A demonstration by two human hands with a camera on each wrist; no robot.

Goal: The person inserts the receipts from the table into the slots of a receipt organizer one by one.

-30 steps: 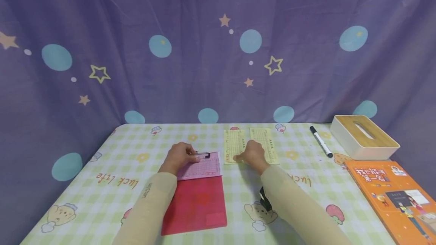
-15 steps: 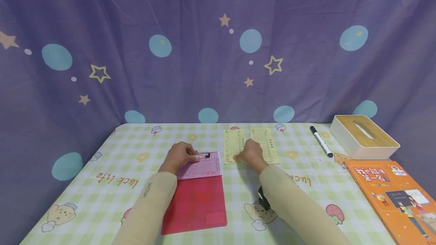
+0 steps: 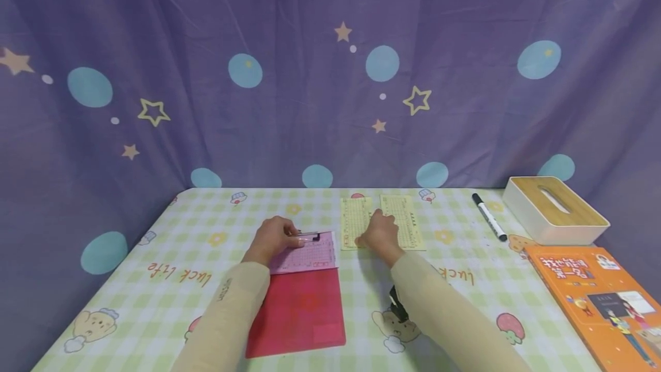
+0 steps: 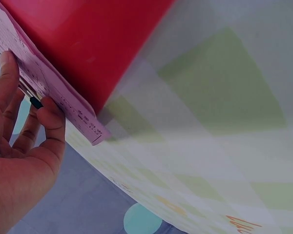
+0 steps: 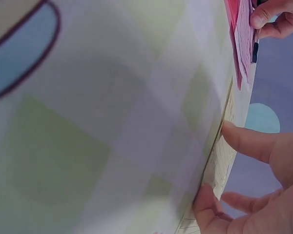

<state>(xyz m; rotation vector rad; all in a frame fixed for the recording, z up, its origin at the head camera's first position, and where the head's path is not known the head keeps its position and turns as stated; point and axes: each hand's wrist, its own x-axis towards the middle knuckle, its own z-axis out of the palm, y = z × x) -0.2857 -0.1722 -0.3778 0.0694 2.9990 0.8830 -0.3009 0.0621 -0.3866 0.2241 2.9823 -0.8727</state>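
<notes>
A red clipboard lies before me, with pink printed sheets on its far half. My left hand grips the silver clip with black ends at the clipboard's far edge. In the left wrist view, the thumb and a finger lie along that clip. To the right, two yellow printed sheets lie side by side, a left sheet and a right sheet. My right hand rests on them, thumb on the left sheet's near edge. In the right wrist view its thumb and fingertips touch the yellow paper, spread apart.
A black-capped white marker lies at the right. Beyond it stands a white tissue box with a wooden lid. An orange book lies at the near right. A checked cloth covers the table, and a purple curtain hangs behind.
The right hand's fingers have shifted slightly over the yellow sheets, and its forearm has moved a little left. The left hand keeps its grip on the clip. The whole view has shifted slightly.
</notes>
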